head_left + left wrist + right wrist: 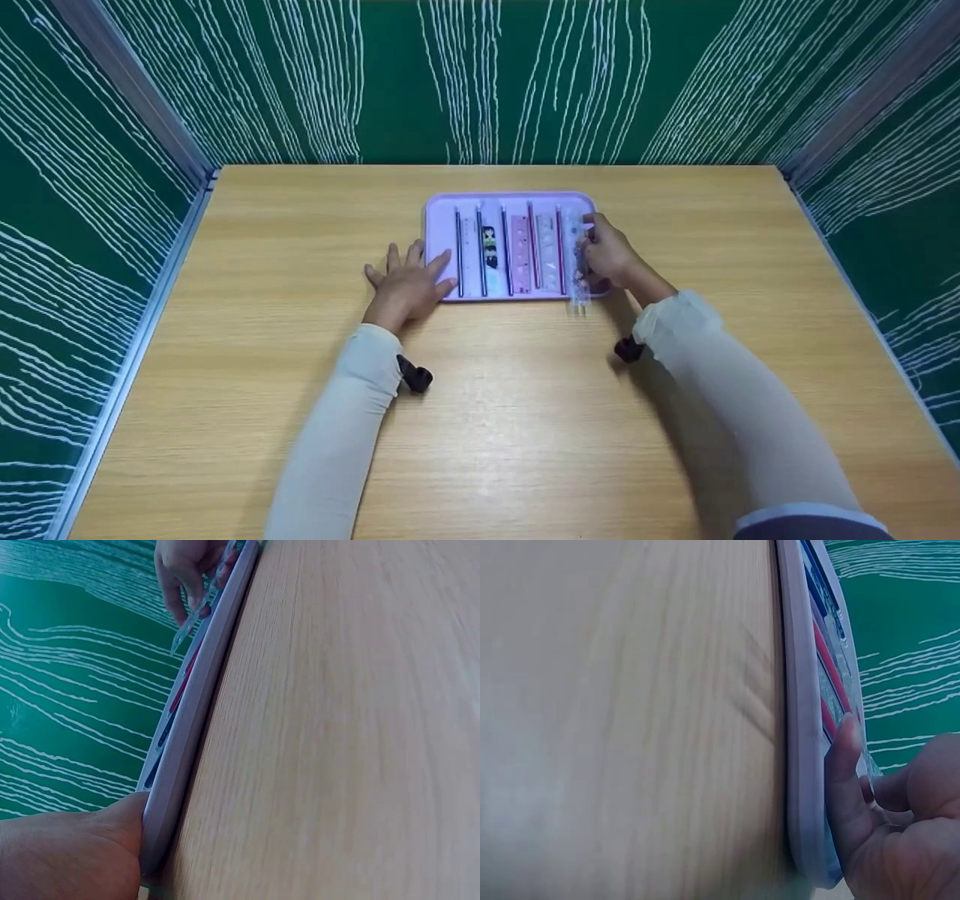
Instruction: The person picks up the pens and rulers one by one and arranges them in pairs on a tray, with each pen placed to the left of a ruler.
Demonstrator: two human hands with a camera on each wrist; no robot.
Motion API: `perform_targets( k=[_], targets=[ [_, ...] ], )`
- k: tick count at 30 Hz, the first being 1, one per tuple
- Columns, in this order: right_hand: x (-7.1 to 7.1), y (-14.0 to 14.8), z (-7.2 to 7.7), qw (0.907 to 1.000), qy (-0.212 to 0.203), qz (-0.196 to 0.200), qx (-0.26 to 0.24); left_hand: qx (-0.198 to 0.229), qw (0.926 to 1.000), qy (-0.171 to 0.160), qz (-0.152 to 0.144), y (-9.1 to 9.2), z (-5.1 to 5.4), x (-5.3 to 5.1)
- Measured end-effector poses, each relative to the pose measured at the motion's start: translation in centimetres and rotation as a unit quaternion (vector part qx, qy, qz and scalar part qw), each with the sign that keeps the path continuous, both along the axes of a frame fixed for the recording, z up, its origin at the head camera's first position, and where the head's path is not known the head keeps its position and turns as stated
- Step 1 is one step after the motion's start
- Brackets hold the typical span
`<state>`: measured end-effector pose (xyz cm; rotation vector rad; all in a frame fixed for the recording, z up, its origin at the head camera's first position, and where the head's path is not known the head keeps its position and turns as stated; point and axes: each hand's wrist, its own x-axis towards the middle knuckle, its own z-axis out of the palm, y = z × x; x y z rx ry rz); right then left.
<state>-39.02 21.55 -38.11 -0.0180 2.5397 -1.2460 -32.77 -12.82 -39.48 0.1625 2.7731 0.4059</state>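
Observation:
A lilac tray (442,225) lies on the table, with dark and red pencils (508,251) and flat ruler-like strips set side by side in it. Among the strips are a pink one (520,255), a pale one (549,255) and one with a black cartoon figure (490,247). At the tray's right end my right hand (611,251) pinches a clear patterned ruler (578,277), whose near end sticks out past the front rim. My left hand (407,289) lies with fingers spread, thumb and forefinger over the tray's left rim. Part of the ruler is hidden by the right fingers.
The wooden table (487,420) reaches up to green walls (397,90) with white wavy lines at the back and sides. Metal rails (135,337) run along the table's edges. A black wrist camera (415,375) sits on the left cuff, another (628,349) on the right.

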Motion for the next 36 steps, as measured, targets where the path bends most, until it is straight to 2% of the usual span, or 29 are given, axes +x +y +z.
perform_targets(
  k=[6, 15, 23, 32, 36],
  targets=[
    [-0.9, -0.2, 0.2, 0.9996, -0.026, -0.007, 0.012, -0.003, 1.0, -0.003, 0.001, 0.0, 0.0, 0.0],
    [-1.7, -0.1, 0.1, 0.9998, -0.011, -0.017, 0.007, -0.009, 0.9999, -0.004, -0.004, 0.1, 0.2, 0.0],
    [-2.3, -0.7, 0.1, 0.9982, -0.003, -0.013, 0.058, 0.0, 1.0, -0.005, 0.004, 0.1, 0.1, 0.0],
    [-2.9, -1.7, 0.1, 0.994, -0.039, -0.019, 0.1, -0.001, 0.9996, -0.026, 0.007, -0.3, -0.1, 0.1],
    [-3.3, -1.7, 0.1, 0.9925, -0.033, -0.016, 0.116, 0.004, 0.9999, -0.016, 0.003, -0.2, 0.1, 0.0]
  ],
)
